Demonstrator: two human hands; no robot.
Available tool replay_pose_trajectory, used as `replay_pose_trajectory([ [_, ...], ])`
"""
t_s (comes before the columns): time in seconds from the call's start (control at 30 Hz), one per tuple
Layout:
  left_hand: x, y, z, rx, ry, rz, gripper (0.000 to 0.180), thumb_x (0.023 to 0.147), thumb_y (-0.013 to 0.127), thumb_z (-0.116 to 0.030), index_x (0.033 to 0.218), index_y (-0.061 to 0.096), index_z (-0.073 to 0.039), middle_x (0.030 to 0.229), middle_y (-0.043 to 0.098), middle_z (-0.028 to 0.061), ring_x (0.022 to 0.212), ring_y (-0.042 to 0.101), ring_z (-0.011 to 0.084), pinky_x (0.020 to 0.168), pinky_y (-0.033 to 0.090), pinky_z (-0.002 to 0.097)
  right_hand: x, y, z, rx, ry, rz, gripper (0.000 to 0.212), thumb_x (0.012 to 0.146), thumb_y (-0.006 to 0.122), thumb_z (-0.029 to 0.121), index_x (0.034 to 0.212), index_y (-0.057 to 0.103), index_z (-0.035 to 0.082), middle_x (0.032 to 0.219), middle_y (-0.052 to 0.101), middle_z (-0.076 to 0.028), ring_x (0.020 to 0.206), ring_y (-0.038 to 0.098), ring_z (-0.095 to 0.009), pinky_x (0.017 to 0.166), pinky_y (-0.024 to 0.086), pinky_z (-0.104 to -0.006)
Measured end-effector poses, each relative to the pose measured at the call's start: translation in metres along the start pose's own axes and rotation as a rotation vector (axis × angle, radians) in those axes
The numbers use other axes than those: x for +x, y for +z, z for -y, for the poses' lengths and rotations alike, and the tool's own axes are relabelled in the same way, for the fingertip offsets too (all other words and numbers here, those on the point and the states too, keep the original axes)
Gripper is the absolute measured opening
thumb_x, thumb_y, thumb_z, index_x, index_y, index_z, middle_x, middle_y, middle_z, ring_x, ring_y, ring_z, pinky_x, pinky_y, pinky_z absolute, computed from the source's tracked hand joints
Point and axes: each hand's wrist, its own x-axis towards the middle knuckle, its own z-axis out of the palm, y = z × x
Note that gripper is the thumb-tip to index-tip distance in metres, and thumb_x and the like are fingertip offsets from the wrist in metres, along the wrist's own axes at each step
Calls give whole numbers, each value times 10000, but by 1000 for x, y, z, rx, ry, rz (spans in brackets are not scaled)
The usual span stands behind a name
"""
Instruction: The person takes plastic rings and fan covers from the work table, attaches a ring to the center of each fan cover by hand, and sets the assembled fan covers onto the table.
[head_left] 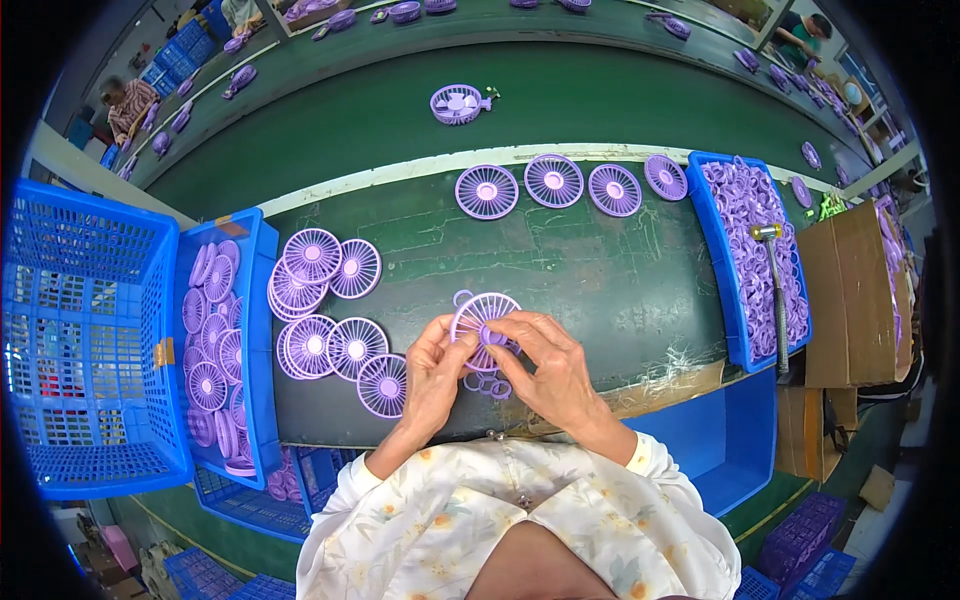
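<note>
Just in front of me, a round purple fan grille (486,306) is held tilted above the table edge. My left hand (433,372) is closed on its left rim, thumb lying across the spokes. At the grille's centre, the thumb and fingers of my right hand (552,365) pinch a small purple part (489,336), whose exact shape is partly covered. Several small purple rings (488,385) lie on the table below the hands, and another ring (462,298) shows behind the grille. To the left, more grilles (312,256) lie in overlapping piles.
Grilles (486,192) line the table's far edge. A blue tray of grilles (262,350) and a blue basket (100,480) stand left. At right, a hammer (775,290) lies across a blue tray of purple rings (703,240), beside a cardboard box (845,300). Beyond runs a green conveyor (330,130).
</note>
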Motion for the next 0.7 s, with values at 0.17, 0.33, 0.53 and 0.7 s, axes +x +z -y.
replay_pose_trajectory([
  [0.17, -2, 3, 3, 90, 1, 25, 194, 1003, 575, -121, 1175, 594, -33, 1007, 685, 11, 867, 637, 54, 742, 540, 223, -4, 0, 1, -66, 96, -3, 256, 807, 750, 58, 1058, 709, 24, 1010, 665, -114, 935, 660, -303, 793, 557, -394],
  [0.33, -1, 0, -2, 19, -16, 74, 181, 1004, 573, -121, 1152, 597, -20, 985, 687, 19, 854, 650, 61, 747, 564, 226, -2, -3, -2, -66, -2, 0, 230, 788, 775, 49, 1015, 737, 28, 1000, 682, -108, 894, 669, -277, 765, 561, -363],
  [0.53, 0, -7, -8, 130, 32, 181, 173, 940, 667, -66, 1086, 608, 6, 991, 701, 59, 820, 672, 88, 710, 577, 238, -2, -10, -14, 37, -164, 102, 257, 760, 803, 79, 1010, 750, 51, 1036, 673, -81, 901, 655, -263, 776, 546, -359],
  [0.7, 1, -2, -6, 21, -89, 217, 219, 910, 711, -55, 1089, 608, 18, 989, 707, 70, 875, 668, 97, 778, 565, 246, -11, -11, -9, 438, 199, -22, 441, 829, 792, 113, 1239, 648, 36, 1179, 619, -85, 963, 636, -166, 864, 525, -289],
])
